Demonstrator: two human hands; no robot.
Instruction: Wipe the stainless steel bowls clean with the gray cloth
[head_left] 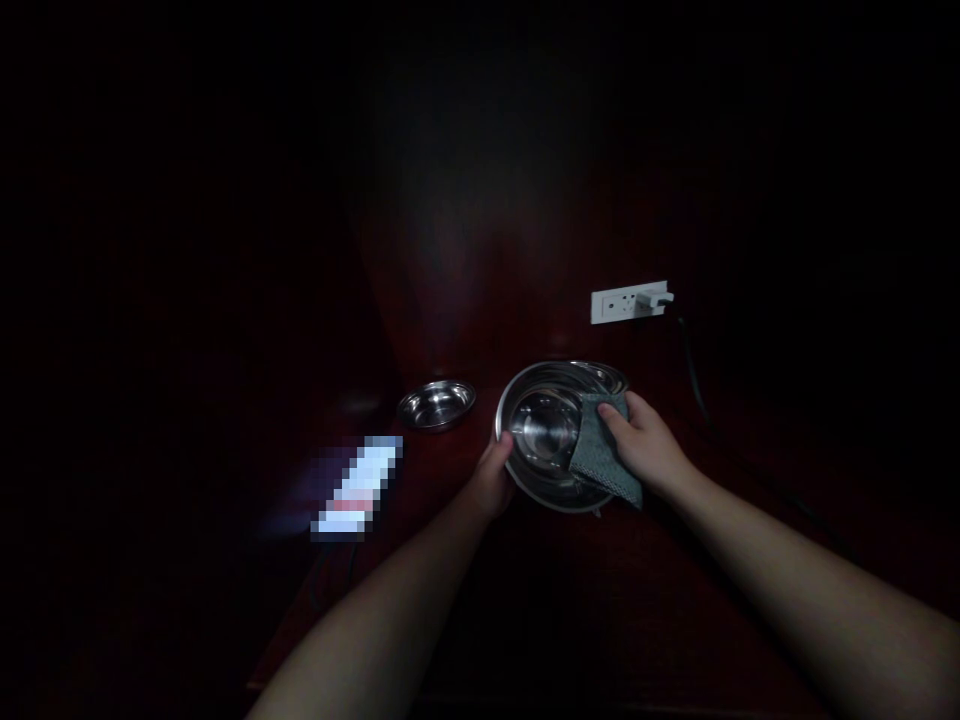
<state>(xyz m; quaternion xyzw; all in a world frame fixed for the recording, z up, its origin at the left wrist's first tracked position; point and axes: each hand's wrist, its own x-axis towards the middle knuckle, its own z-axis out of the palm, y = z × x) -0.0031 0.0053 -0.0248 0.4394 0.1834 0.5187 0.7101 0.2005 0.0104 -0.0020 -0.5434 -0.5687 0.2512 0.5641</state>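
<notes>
Gleaming on the dark wooden table [525, 620] — a wall socket [619, 304] behind.

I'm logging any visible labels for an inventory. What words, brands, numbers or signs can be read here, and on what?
None can be read.
Lit screen: pixelated, any text unreadable.
Wall socket with plug: no marking legible.
Large steel bowl, held by left hand and right hand with grey cloth: no marking seen.
Small steel bowl: no marking seen.
</notes>
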